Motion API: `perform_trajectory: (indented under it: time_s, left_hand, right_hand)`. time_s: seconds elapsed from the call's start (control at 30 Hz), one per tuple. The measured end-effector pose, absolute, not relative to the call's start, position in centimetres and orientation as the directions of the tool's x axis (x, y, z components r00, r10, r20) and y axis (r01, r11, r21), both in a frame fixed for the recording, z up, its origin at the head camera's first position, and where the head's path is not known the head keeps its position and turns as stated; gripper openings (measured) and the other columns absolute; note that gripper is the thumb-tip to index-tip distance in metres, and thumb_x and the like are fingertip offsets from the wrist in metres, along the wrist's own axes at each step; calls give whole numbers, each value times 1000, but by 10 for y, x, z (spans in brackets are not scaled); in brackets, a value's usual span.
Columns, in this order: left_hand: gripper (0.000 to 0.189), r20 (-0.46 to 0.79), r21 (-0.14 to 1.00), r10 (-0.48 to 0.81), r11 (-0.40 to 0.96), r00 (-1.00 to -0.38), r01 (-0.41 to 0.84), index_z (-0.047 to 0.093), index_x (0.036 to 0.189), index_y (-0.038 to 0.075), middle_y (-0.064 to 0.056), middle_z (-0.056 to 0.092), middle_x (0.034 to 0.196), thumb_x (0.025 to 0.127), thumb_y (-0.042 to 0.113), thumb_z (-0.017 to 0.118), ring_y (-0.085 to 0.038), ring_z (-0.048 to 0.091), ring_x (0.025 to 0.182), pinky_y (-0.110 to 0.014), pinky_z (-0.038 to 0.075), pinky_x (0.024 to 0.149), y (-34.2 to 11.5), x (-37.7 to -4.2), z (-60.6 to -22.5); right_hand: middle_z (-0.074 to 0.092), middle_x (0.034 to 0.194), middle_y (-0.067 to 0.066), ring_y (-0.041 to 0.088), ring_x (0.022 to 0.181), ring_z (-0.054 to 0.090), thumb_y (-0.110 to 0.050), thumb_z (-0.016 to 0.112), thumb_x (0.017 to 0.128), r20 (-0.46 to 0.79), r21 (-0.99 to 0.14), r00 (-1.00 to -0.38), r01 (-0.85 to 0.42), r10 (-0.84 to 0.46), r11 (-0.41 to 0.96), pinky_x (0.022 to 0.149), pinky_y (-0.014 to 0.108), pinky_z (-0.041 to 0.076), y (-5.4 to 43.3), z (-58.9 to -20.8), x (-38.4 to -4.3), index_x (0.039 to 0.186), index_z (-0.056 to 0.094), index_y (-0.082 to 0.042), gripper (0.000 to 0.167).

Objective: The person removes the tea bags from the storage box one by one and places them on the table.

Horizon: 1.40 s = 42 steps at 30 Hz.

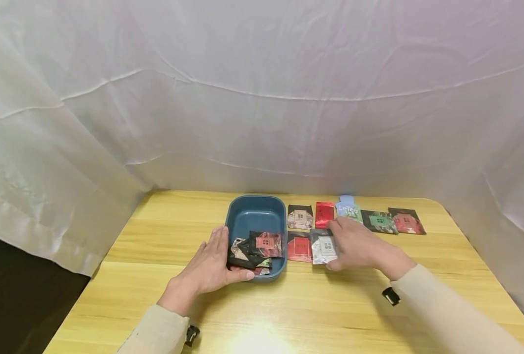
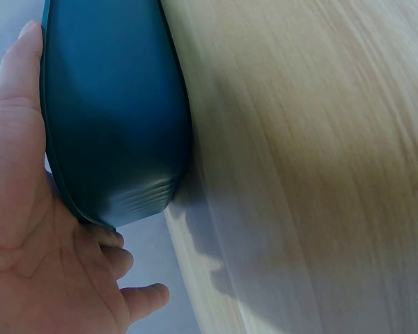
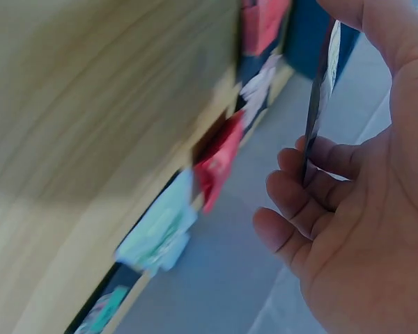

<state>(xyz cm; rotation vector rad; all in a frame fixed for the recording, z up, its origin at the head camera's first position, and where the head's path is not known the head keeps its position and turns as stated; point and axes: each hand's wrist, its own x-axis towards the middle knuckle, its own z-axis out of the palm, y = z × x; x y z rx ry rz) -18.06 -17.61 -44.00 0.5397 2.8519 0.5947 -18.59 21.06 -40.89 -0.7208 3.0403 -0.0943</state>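
Observation:
A blue plastic bin (image 1: 255, 220) holds several dark tea sachets (image 1: 267, 243) in its near half. My left hand (image 1: 206, 265) rests against the bin's left side, fingers along the wall and thumb at the near rim. To the right of the bin, my right hand (image 1: 361, 243) holds a white-and-black tea sachet (image 1: 323, 247) by its edges. In the right wrist view that sachet (image 3: 323, 90) stands edge-on between thumb and fingertips, off the table. Just left of it lies a dark sachet with a red label (image 1: 300, 247).
Along the back lie a beige-labelled sachet (image 1: 300, 217), a red sachet (image 1: 324, 215), a light blue-green packet (image 1: 349, 210), a green-labelled sachet (image 1: 380, 221) and a pink-red one (image 1: 407, 221). A pale curtain (image 1: 262, 123) encloses the wooden table (image 1: 288, 314).

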Motion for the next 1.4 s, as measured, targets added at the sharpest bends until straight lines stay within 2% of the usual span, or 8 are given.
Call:
perform_trajectory:
  time_s: [0.2,0.4,0.67,0.9,1.13,1.4]
  left_hand:
    - [138,-100,416,384,854,-918,312,5,168,-3,-24,7,175,81,82,71,-35,4,164,-61,17,131,-176,-181,-441]
    - [138,-98,411,385,855,-918,315,5,168,-3,-24,7,175,80,83,70,-35,5,165,-61,18,130,-176,-182,-442]
    - [138,-97,409,386,856,-917,317,5,168,-3,-22,4,175,81,82,70,-35,4,164,-62,18,130,-176,-182,-442]
    - [138,-104,407,382,859,-918,311,4,168,-3,-23,5,175,81,83,70,-35,4,164,-62,18,130,-176,-181,-442]
    - [139,-103,409,384,857,-918,313,4,168,-3,-23,4,175,81,83,69,-35,4,164,-61,18,130,-176,-181,-442]
    - [139,-103,419,385,853,-917,311,4,168,-3,-23,6,175,81,83,70,-35,4,164,-61,18,130,-176,-181,-441]
  right_hand:
    - [56,105,7,23,95,52,-55,89,67,-26,-59,-911,-410,-412,910,86,48,53,236,-418,-182,128,58,3,89]
    - [59,105,9,24,91,52,-57,89,66,-40,-67,-915,-398,-401,915,82,49,54,246,-427,-184,126,59,3,90]
    - [62,122,21,35,109,60,-59,88,69,-57,-59,-911,-406,-409,912,97,60,55,243,-434,-190,137,56,7,101]
    - [61,118,18,32,104,58,-57,89,68,-88,-42,-915,-390,-393,920,95,58,55,237,-437,-196,138,56,7,101]
    - [61,124,18,38,117,59,-55,89,69,-104,-42,-925,-363,-365,931,105,63,51,233,-437,-198,141,56,2,97]
    - [60,122,15,35,112,59,-59,90,69,-107,-9,-932,-347,-346,938,102,62,52,229,-436,-200,143,57,-3,98]
